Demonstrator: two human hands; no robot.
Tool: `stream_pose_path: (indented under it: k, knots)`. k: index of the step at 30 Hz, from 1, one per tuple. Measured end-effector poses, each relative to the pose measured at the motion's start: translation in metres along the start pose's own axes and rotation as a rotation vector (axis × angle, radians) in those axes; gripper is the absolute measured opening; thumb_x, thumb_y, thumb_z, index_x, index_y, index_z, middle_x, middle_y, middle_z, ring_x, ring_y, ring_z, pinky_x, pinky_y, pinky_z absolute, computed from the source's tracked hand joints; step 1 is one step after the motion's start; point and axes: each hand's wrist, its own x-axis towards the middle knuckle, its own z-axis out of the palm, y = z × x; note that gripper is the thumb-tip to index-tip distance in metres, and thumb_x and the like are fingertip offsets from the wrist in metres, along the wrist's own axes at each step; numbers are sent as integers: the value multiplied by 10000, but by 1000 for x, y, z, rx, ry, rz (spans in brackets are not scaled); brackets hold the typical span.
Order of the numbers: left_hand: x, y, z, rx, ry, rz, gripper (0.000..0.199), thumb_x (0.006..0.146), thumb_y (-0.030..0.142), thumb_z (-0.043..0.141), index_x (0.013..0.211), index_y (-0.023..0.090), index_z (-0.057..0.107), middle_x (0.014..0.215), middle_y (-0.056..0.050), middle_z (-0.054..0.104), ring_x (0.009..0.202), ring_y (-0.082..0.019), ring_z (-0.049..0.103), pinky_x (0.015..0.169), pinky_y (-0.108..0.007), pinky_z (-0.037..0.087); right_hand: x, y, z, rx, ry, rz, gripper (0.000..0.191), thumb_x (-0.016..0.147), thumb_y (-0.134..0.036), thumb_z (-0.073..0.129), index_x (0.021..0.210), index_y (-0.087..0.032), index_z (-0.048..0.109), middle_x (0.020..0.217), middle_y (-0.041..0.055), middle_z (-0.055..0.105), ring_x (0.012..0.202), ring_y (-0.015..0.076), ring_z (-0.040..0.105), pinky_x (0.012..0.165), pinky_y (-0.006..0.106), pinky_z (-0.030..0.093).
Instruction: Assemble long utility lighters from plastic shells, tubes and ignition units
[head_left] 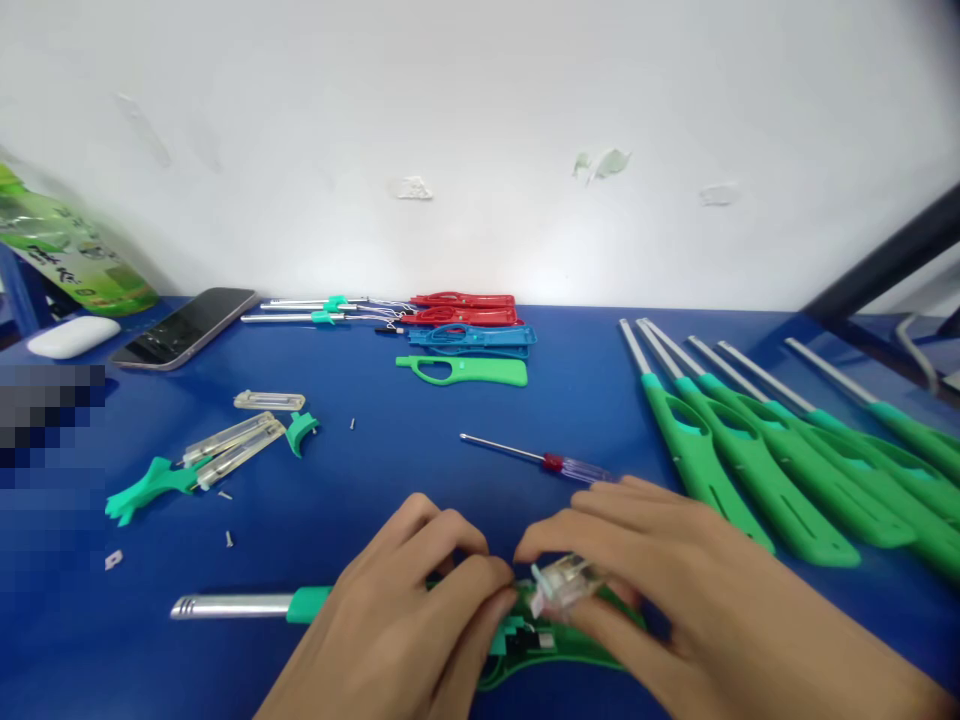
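An opened green lighter body [525,665] lies on the blue table, its metal tube [232,606] pointing left with a teal collar [309,604] behind it. Over its middle, my left hand [420,610] has bent fingers pressed on the lighter near a teal inner part [510,632]. A small clear plastic piece [566,585] is held between the thumb and fingers of my right hand [645,570], just above the open body. Part of the body is hidden under both hands.
Several assembled green lighters [750,450] lie at right. A screwdriver [555,463] rests beyond my right hand. Clear tanks [240,450], teal parts [154,487] and small screws are at left. Red casings [465,315], a phone [184,328], a white case [73,338] and a bottle [67,250] are farther back.
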Motion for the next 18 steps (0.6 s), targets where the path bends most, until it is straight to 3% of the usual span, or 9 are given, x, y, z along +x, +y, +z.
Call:
stream_pose_path:
  k: [3, 7, 11, 18]
  knots:
    - [1, 2, 0, 31, -4, 10, 219, 1054, 82, 501, 1022, 212, 674, 932, -10, 695, 811, -183, 596, 746, -338, 550, -6, 0, -2, -148, 132, 9, 314, 1089, -582, 475, 1239, -343, 613, 1147, -50, 797, 1057, 206, 789, 899, 368, 659]
    - [-1, 1, 0, 26, -16, -24, 203, 1051, 77, 511, 1047, 223, 651, 945, -10, 670, 813, -187, 565, 728, -334, 530, -6, -3, -3, -221, 235, -79, 502, 1168, -380, 190, 1077, -271, 672, 992, 1, 818, 1012, 193, 803, 879, 338, 665]
    - [-3, 1, 1, -13, 12, -33, 197, 1042, 65, 532, 1069, 216, 655, 974, -19, 671, 842, -186, 563, 744, -326, 527, 2, -7, -7, -252, 205, -179, 467, 1165, -311, 265, 932, -276, 668, 891, -61, 805, 968, 175, 814, 865, 296, 665]
    - [0, 4, 1, 6, 36, -4, 210, 1025, 41, 535, 1038, 185, 688, 927, -33, 696, 811, -189, 585, 733, -324, 539, 8, -7, -7, -218, 183, -142, 416, 1164, -329, 297, 949, -278, 650, 894, -73, 796, 970, 163, 812, 934, 297, 647]
